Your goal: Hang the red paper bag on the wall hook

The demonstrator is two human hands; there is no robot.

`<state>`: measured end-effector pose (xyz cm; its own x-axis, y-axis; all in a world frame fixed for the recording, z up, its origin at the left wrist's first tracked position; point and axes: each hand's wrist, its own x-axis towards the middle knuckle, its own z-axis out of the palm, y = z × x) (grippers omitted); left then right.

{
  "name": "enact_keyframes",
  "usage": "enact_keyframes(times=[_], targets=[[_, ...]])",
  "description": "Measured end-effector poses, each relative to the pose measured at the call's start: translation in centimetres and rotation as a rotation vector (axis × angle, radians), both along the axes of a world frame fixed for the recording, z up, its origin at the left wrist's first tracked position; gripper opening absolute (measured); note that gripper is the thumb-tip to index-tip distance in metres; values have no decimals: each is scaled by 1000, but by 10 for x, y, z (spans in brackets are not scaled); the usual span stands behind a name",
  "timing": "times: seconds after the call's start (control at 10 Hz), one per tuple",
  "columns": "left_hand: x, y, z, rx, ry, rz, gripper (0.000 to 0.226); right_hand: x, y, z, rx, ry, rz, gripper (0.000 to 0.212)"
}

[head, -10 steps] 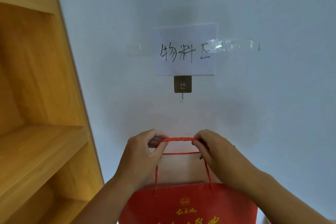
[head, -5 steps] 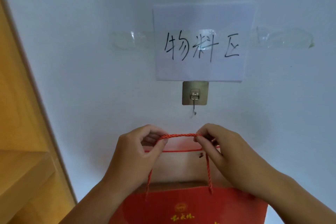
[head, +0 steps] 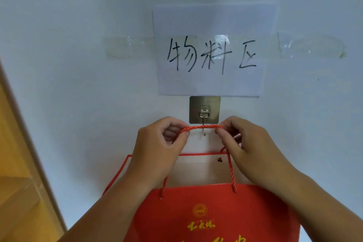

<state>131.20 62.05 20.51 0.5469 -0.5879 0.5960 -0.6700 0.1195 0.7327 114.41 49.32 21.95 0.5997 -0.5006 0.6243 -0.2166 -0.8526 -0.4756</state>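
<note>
The red paper bag point(head: 212, 216) with gold print hangs open-mouthed against the white wall, low in the middle of the view. Its twisted red rope handle point(head: 202, 127) is stretched level between my two hands. My left hand point(head: 157, 149) pinches the handle's left end and my right hand point(head: 241, 143) pinches its right end. The wall hook point(head: 204, 111), a metal hook on a square steel plate, sits just above; the rope crosses in front of the hook's shank, whose tip shows below the rope. Whether the rope rests on the hook I cannot tell.
A white paper sign point(head: 212, 53) with handwritten characters is taped to the wall right above the hook, clear tape point(head: 312, 47) running out on both sides. A wooden shelf unit point(head: 17, 182) stands along the left edge.
Both hands have raised the handle from well below the hook up to the hook's level. The view has moved closer to the wall, and the shelf has slid further left.
</note>
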Motion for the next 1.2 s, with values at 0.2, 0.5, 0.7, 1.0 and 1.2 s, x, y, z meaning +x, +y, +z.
enact_keyframes(times=[0.2,0.5,0.7,1.0,1.2], targets=[[4,-8,-14,37,-26,59,11,7,-8,-6,-16,65,-27,14],[2,-11,-35,110,-42,85,5,6,-11,-29,-60,163,-49,14],[-5,-6,-50,205,-119,80,13,1,-5,-40,-18,163,31,15],[-26,29,-55,215,-212,186,40,-6,9,-43,76,193,105,17],[-47,93,-63,241,-275,263,27,-48,43,-21,70,-5,-42,21]])
